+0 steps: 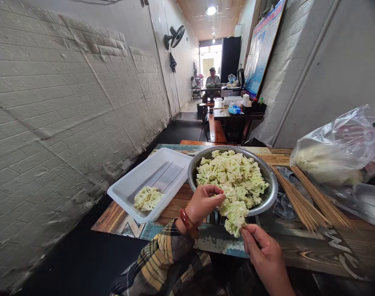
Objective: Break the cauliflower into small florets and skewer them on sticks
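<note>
Just in front of the metal basin, a bunch of pale cauliflower florets (235,216) hangs between my two hands. My left hand (205,202), with a reddish bracelet at its wrist, pinches the upper end. My right hand (264,250) pinches the lower end between thumb and fingertips. Whether a skewer runs through the bunch I cannot tell. The steel basin (272,187) is heaped with cut cauliflower (232,168). To its left, a white plastic tray (122,191) holds cauliflower pieces (148,198) at its near end, with thin sticks (171,174) extending from them.
Bundles of wooden skewers (298,201) lie on a dark cloth (284,205) right of the basin. A clear plastic bag (338,144) with pale contents stands at the far right. Beyond the patterned table (181,203) are another table (233,116) and a seated person (212,78).
</note>
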Demonstrator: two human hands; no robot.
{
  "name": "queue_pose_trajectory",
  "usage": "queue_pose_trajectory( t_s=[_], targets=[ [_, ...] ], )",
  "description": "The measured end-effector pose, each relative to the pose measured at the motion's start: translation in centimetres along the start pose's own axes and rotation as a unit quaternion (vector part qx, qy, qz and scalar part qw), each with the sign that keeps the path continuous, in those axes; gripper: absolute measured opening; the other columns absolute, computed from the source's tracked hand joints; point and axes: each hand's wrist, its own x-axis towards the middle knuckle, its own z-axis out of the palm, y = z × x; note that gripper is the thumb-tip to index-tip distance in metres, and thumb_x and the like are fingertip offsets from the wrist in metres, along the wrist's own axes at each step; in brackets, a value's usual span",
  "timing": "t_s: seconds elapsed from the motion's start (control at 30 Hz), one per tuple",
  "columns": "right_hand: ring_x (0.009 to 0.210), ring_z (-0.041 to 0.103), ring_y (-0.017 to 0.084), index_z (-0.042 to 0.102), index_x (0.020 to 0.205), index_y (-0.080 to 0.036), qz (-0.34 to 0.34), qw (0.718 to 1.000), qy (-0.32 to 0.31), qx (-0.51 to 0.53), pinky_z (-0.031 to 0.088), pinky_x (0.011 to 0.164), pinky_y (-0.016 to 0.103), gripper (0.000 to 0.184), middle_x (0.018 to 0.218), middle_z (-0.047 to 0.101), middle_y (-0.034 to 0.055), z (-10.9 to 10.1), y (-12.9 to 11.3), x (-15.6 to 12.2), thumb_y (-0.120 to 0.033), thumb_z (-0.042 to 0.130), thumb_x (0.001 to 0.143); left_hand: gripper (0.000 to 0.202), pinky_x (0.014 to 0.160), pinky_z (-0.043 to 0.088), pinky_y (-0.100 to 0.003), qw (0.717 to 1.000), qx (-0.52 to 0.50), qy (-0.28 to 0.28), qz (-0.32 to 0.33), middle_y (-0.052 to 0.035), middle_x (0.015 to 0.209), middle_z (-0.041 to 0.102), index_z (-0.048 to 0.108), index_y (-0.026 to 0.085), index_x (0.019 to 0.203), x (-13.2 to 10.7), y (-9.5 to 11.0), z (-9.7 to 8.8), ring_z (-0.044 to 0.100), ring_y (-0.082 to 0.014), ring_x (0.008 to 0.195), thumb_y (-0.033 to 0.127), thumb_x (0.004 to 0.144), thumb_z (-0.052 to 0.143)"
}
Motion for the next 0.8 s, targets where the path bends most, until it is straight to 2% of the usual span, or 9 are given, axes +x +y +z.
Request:
queue_pose_trajectory(
  t_s=[0.3, 0.43, 0.6, 0.8],
  targets=[
    [0.048, 0.049, 0.013, 0.062, 0.076, -0.020, -0.001, 1.000, -0.005, -0.011, 0.039, 0.049, 0.023, 0.034, 0.051, 0.051, -0.0033, -0.1, 1.1, 0.0, -0.050, 0.049, 0.085, 0.013, 0.051, 0.035, -0.020, 0.998, 0.058, -0.023, 0.029, -0.0009, 0.058, 0.057, 0.069, 0.013, 0.065, 0.3, 0.6, -0.5, 0.045, -0.0098, 0.056, 0.025, 0.066, 0.063],
    [0.048, 0.049, 0.013, 0.063, 0.080, -0.020, 0.012, 1.000, -0.004, -0.024, 0.039, 0.048, 0.022, 0.034, 0.051, 0.051, -0.0037, -0.2, 1.5, 0.0, -0.051, 0.049, 0.085, 0.016, 0.059, 0.039, -0.023, 0.992, 0.106, -0.046, 0.058, -0.0022, 0.062, 0.059, 0.070, 0.015, 0.065, 0.3, 1.0, -0.7, 0.049, -0.0127, 0.061, 0.028, 0.070, 0.061],
    [0.048, 0.050, 0.013, 0.061, 0.073, -0.021, 0.003, 0.999, -0.004, -0.040, 0.039, 0.049, 0.022, 0.035, 0.052, 0.051, -0.0031, -0.4, 1.3, 0.1, -0.051, 0.048, 0.085, 0.018, 0.074, 0.040, -0.028, 0.967, 0.191, -0.059, 0.156, -0.0044, 0.071, 0.061, 0.069, 0.017, 0.062, 0.3, 1.7, -1.0, 0.053, -0.0165, 0.073, 0.027, 0.074, 0.060],
    [0.048, 0.050, 0.013, 0.060, 0.070, -0.021, -0.007, 0.999, 0.002, -0.052, 0.040, 0.049, 0.022, 0.037, 0.051, 0.052, -0.0025, -0.2, 0.6, 0.1, -0.052, 0.046, 0.085, 0.018, 0.077, 0.040, -0.029, 0.959, 0.225, -0.070, 0.160, -0.0045, 0.073, 0.061, 0.069, 0.018, 0.060, 0.2, 2.0, -1.1, 0.054, -0.0178, 0.078, 0.025, 0.074, 0.060]
  ],
)
